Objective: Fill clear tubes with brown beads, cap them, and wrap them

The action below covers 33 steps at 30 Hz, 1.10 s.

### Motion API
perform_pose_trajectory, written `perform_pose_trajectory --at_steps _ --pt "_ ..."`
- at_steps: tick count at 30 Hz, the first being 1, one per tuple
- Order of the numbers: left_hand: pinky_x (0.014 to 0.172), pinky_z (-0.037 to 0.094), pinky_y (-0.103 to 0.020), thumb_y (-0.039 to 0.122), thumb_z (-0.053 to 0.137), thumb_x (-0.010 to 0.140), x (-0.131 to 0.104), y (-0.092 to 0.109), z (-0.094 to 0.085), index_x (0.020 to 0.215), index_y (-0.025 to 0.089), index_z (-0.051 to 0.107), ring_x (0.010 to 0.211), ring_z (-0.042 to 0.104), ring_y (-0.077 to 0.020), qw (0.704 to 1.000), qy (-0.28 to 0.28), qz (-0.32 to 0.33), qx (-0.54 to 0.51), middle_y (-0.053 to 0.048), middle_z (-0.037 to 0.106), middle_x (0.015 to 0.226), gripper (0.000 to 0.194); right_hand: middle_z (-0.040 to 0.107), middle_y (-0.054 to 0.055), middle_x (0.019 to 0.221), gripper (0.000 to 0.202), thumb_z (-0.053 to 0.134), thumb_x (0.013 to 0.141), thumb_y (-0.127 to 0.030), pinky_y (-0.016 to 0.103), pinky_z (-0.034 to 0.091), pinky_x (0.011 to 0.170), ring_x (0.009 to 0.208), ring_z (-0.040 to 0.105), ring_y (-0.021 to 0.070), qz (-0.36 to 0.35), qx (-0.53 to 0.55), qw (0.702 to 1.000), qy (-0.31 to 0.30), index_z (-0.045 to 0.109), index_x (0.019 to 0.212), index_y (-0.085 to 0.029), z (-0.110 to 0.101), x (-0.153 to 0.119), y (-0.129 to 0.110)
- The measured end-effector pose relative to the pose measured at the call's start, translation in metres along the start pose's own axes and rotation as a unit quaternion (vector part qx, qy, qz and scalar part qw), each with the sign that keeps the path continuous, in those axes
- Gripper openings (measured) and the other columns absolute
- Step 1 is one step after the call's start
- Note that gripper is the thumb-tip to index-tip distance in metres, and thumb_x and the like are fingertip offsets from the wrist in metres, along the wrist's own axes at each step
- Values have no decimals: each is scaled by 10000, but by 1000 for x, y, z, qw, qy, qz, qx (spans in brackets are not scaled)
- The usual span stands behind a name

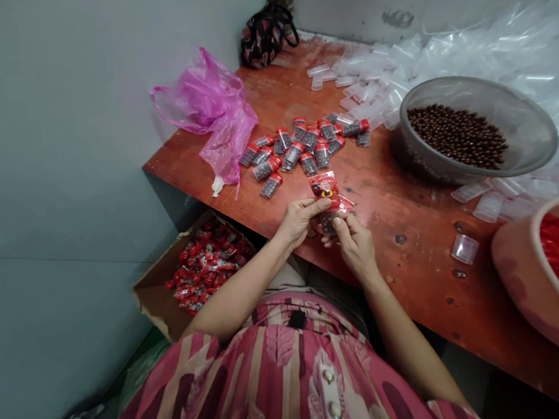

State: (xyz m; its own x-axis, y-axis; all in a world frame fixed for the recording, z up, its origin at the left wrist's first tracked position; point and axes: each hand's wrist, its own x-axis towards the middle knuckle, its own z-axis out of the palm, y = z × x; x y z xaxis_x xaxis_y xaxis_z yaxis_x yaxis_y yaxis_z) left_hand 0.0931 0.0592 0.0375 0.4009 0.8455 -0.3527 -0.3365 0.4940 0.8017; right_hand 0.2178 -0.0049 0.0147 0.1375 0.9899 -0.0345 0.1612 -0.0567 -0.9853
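Observation:
My left hand [300,221] pinches a small red printed packet [324,190] near the table's front edge. Close beside it on the right, my right hand [355,242] has its fingers closed around a small clear container of dark balls [327,222], just below the packet. The fingertips partly cover the container. Beyond my hands lies a loose pile of small clear containers with red caps [310,137], filled with dark balls. Under the table edge on the left, a cardboard box [158,300] holds a heap of red packets [209,263].
On the red-brown table [412,296] are a pink plastic bag [220,107], a dark floral bag [263,38], a grey bowl [420,153] of brown balls, many clear empty containers [371,89], one single container [464,248] and a pink tub [518,261] of red pieces.

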Motion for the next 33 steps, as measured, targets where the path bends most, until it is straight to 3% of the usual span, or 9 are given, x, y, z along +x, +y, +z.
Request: perform_pose_trajectory --at_steps 3,7,9,12,14,20,26,30,33 --pt "428 382 -216 457 797 588 0 4 -1 713 87 665 447 553 -101 999 -31 -7 25 -35 637 572 412 646 -9 634 347 491 873 -536 291 520 514 509 606 153 35 85 995 -29 597 963 -219 -1 1 1" --pt "481 417 -211 434 804 583 2 -4 -2 725 101 683 511 576 -96 999 12 25 45 -26 647 620 382 678 14 723 336 525 863 -513 310 537 552 548 629 168 -7 -30 996 87 620 1008 -225 1 -1 1" --pt "444 378 -195 441 788 614 2 -11 -2 704 107 670 489 553 -81 996 42 46 62 -15 627 602 366 687 23 740 328 531 861 -507 310 541 559 550 631 168 -15 -49 993 111 626 1002 -227 3 -1 1" --pt "373 293 -191 462 770 639 0 -13 1 683 109 635 430 518 -79 996 59 34 56 -5 591 555 381 650 -6 623 310 532 857 -513 281 513 481 465 588 147 32 42 996 75 603 909 -216 6 0 0" --pt "375 308 -194 465 789 608 -1 -11 4 671 107 615 435 531 -86 999 48 15 16 -7 593 560 403 615 -24 562 314 528 856 -519 268 488 443 427 560 138 55 81 993 61 582 855 -210 7 -1 -1" --pt "385 345 -193 444 842 525 -2 -11 11 665 126 566 416 508 -70 997 44 8 -66 26 569 541 444 691 43 772 316 536 856 -501 313 531 603 616 642 176 -38 -105 984 140 638 964 -222 6 -4 -2" --pt "440 427 -246 473 802 576 -5 -16 1 701 93 629 433 528 -102 999 -27 -7 -31 -15 600 556 436 585 -45 521 304 541 849 -522 249 453 414 396 529 124 63 97 991 69 556 808 -221 13 -6 -3" --pt "487 418 -217 426 800 589 -6 -11 -9 738 91 670 490 539 -86 1000 15 9 21 -11 620 598 389 624 -20 606 294 636 781 -499 252 485 500 512 576 130 40 47 998 32 606 764 -207 3 1 -4" --pt "545 416 -209 397 770 635 -9 -7 -11 747 95 697 546 542 -85 992 -6 34 125 -6 623 622 330 665 5 781 298 625 784 -508 262 506 608 650 599 133 19 17 998 57 652 818 -213 -16 18 -10"
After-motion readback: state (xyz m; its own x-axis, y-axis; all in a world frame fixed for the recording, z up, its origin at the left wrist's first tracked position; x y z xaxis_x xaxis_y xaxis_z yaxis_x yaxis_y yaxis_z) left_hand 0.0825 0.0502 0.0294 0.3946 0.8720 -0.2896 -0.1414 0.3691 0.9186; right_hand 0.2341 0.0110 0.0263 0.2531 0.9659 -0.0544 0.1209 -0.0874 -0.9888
